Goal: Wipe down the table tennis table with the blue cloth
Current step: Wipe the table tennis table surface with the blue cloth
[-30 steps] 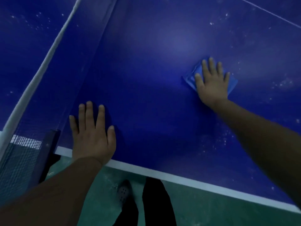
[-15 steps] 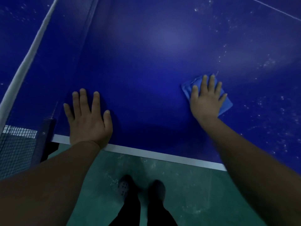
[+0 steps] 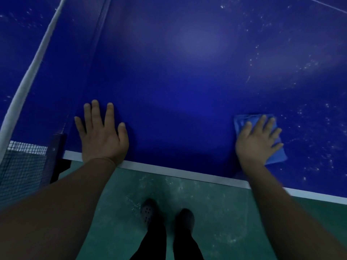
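Nearest the person, shoes stand on the green floor below the worktop's white edge line. Just past that line the left hand lies flat and empty, fingers spread, bracing on the blue worktop. Well apart to the right, the right hand presses an open palm on the blue cloth, pinning it rather than gripping. The cloth looks soft, light and likely to bunch, so flat pressure over its middle suits it best. Farther off, white specks remain; the net runs along the left.
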Available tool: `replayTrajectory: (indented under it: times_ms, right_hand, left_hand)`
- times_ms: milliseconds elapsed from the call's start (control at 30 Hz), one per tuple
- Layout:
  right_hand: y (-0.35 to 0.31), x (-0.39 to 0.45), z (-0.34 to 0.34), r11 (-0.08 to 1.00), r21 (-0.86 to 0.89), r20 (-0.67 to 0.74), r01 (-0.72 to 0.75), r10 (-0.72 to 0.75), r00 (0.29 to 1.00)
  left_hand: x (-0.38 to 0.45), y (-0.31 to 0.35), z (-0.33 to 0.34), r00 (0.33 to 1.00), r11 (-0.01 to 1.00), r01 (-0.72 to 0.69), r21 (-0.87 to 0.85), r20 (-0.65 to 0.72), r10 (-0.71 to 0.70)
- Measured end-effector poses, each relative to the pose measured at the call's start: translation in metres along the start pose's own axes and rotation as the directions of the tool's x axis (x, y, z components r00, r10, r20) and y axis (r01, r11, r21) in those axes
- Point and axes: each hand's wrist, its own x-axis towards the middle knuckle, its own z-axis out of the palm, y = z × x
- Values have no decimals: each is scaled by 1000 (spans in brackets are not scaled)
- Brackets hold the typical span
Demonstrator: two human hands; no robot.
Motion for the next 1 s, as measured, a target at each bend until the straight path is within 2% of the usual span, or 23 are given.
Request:
replayTrajectory:
  times_ms: [67, 100, 167, 200, 233, 267, 333, 367, 433, 467, 500, 533, 567, 600, 633, 667, 700, 733, 800, 867, 900, 967, 1000]
  right_hand:
    - [-45, -49, 14, 979, 0, -18, 202, -202, 979]
    - [-60, -78, 21, 919, -11, -3, 394, -394, 919]
    - [-56, -114, 27, 664, -26, 115, 747, -741, 662]
    - [-40, -106, 24, 585, -32, 144, 810, -800, 583]
    - [-20, -84, 19, 598, -46, 131, 800, -790, 598]
    - [4, -59, 14, 693, -80, 107, 717, -709, 697]
    - [42, -10, 2, 916, -108, 70, 386, -380, 922]
    - [49, 7, -4, 977, -73, 56, 201, -197, 979]
    - [29, 13, -5, 1000, -21, 2, -19, 19, 1000]
    - [6, 4, -1, 1000, -24, -12, -21, 20, 1000]
    - [-19, -10, 3, 998, -27, -12, 59, -59, 998]
    - [-42, -28, 9, 978, -25, -8, 205, -206, 979]
    - [-61, -48, 14, 914, -29, 10, 405, -405, 914]
    - [-72, -66, 19, 779, -45, 65, 625, -622, 780]
    - [-75, -74, 21, 608, -65, 136, 791, -780, 611]
    - [-74, -66, 20, 475, -69, 175, 877, -860, 480]
    - [-72, -46, 16, 421, -65, 181, 905, -887, 425]
    - [-69, -23, 13, 451, -76, 161, 889, -875, 458]
    - [-64, 29, 8, 649, -113, 103, 752, -745, 659]
    - [-68, 73, 0, 863, -73, 95, 500, -494, 865]
    - [-77, 85, -3, 928, -32, 85, 371, -368, 926]
    - [-105, 82, -4, 968, 8, 69, 252, -252, 965]
    - [-120, 70, 0, 952, -5, 74, 305, -304, 950]
  left_hand:
    - [0, -1, 0, 1000, 1000, -1, 3, -2, 1]
    - [0, -2, 0, 1000, 1000, -4, 5, -2, 4]
    - [-1, -4, -1, 1000, 1000, -4, 6, -5, 4]
    - [-1, -4, -1, 1000, 1000, -2, 3, -5, 2]
    - [-1, -3, 0, 1000, 1000, -1, -1, -4, 1]
    - [0, -1, 0, 1000, 1000, -3, -3, -2, 3]
    - [0, -1, 0, 1000, 1000, -5, -6, -2, 5]
    - [0, -2, 0, 1000, 1000, -4, -4, 0, 4]
    - [-1, -2, 0, 1000, 1000, -6, -8, 2, 6]
    - [0, -2, -1, 1000, 1000, -6, -11, 0, 6]
    - [0, -2, -1, 1000, 1000, -5, -11, -1, 5]
    - [-1, -3, 0, 1000, 1000, -9, -11, 1, 9]
    - [-2, -3, 0, 1000, 1000, -14, -9, 6, 14]
    - [-3, -3, 0, 1000, 1000, -18, -10, 6, 18]
    - [-3, -4, 0, 1000, 1000, -22, -14, 0, 22]
    - [-2, -4, 0, 1000, 1000, -25, -18, -4, 25]
    - [-2, -4, 0, 1000, 999, -27, -20, -6, 27]
    - [-1, -4, 0, 1000, 999, -27, -19, -6, 27]
    - [0, -3, 2, 999, 999, -31, -13, -10, 31]
    - [-1, -3, 4, 998, 998, -64, -7, -12, 64]
    - [-1, -3, 5, 996, 996, -86, 1, -13, 86]
    - [1, -6, 6, 995, 994, -104, 18, -6, 104]
    - [1, -9, 7, 994, 994, -105, 24, -1, 105]
